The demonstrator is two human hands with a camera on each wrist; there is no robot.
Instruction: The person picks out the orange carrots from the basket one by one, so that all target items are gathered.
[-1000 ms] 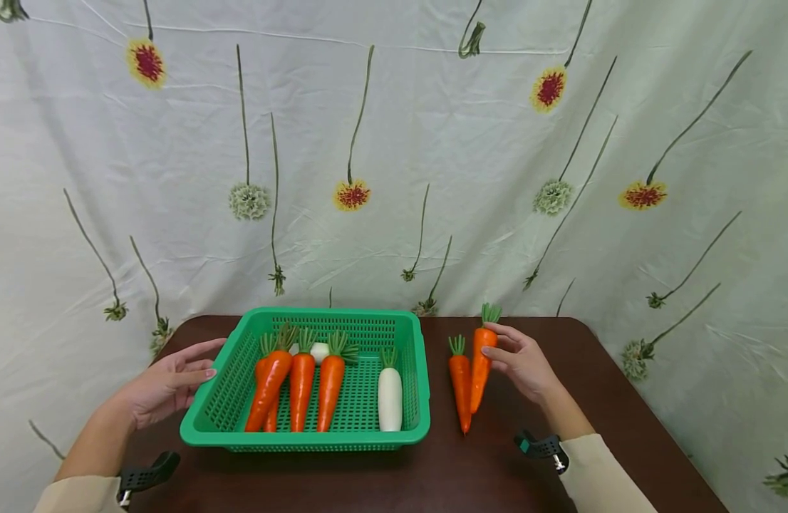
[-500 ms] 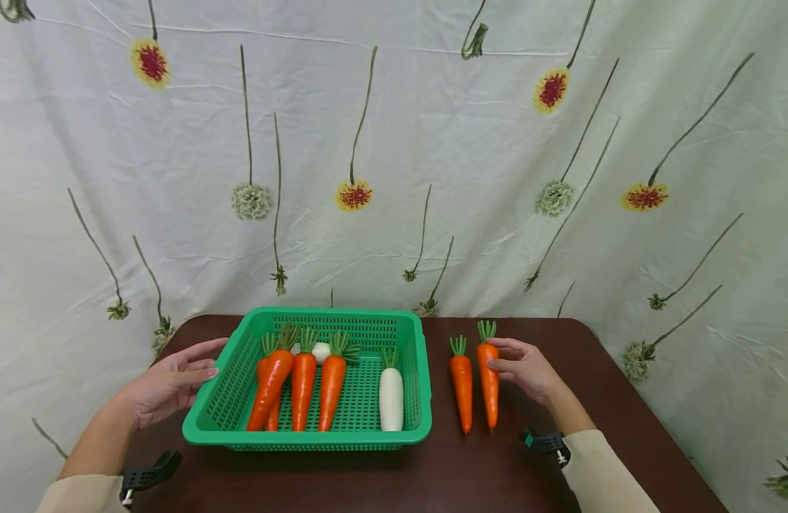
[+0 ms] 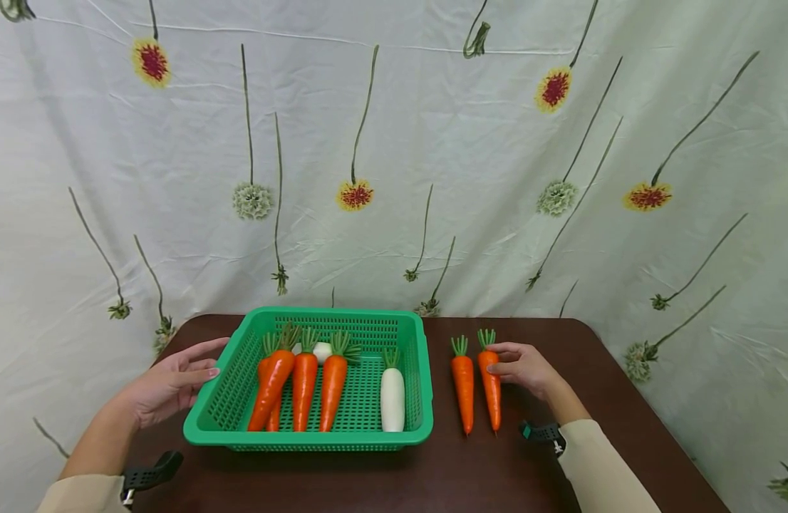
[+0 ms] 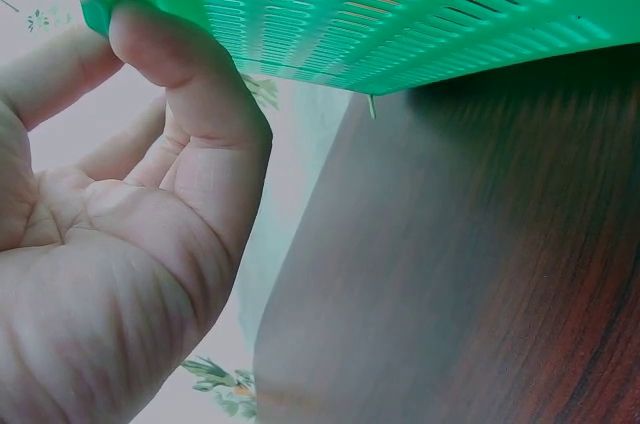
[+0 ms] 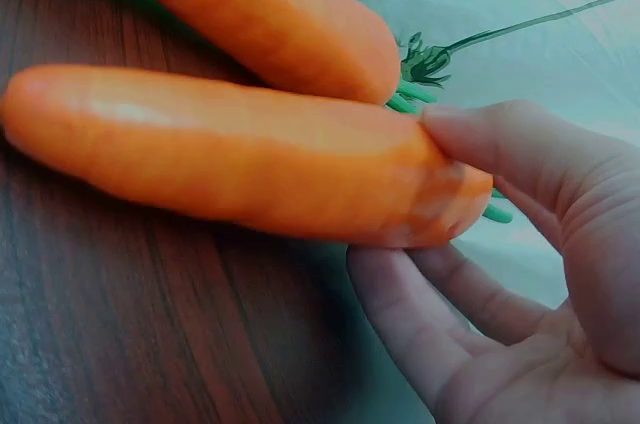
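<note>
My right hand [image 3: 525, 372] pinches an orange carrot [image 3: 490, 385] near its leafy top, thumb on one side and fingers on the other. In the right wrist view this carrot [image 5: 220, 159] lies low over the dark wood, on or very near it. Beside it, to the left, a second carrot [image 3: 462, 388] lies on the table, a narrow gap between them. On the other side, my left hand [image 3: 172, 385] holds the left rim of a green plastic basket [image 3: 310, 439]. The left wrist view shows the thumb [image 4: 165, 44] against that rim.
Several carrots [image 3: 332, 392] lie in the basket's left half. A white radish [image 3: 392, 400] lies at its right, and another white vegetable [image 3: 321, 351] is partly hidden behind the carrots. The dark table [image 3: 458, 474] ends at a flower-print cloth [image 3: 394, 142].
My right hand has lowered the carrot and shifted it slightly right, from overlapping the other carrot to lying alongside it. My left hand stays at the basket rim.
</note>
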